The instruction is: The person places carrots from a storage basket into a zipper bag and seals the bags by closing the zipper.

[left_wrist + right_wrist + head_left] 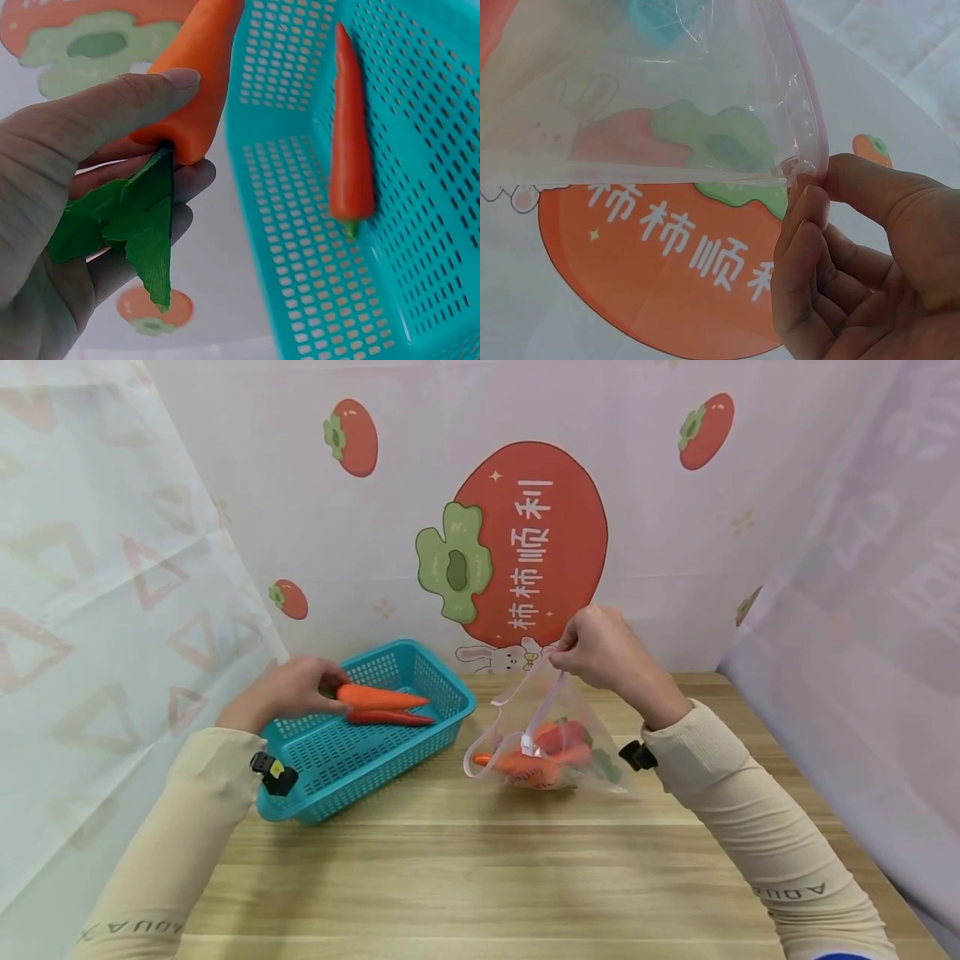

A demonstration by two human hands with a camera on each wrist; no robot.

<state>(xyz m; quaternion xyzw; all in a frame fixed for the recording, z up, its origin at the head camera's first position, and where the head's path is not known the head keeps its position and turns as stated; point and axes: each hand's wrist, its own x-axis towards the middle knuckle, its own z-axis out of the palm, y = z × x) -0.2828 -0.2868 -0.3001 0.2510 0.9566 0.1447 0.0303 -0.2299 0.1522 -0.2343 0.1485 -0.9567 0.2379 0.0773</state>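
My left hand (298, 687) holds an orange carrot (380, 697) near its leafy end, over the turquoise basket. In the left wrist view the thumb lies across the carrot (196, 94) and green leaves (135, 221) hang below it. A red chili pepper (351, 142) lies in the basket (281, 217). At the right, my right hand (596, 647) pinches the top edge of a clear zip bag (592, 714), raising it. Inside the bag are a carrot (528, 770) and several red and green things, blurred by the plastic. Its pink-rimmed mouth (468, 760) gapes toward the basket.
Basket and bag stand on a wood-grain table (480, 877). A white printed cloth (660, 543) hangs behind, with cloth walls at the left and right. The basket's raised rim (375, 791) lies between the left hand and the bag.
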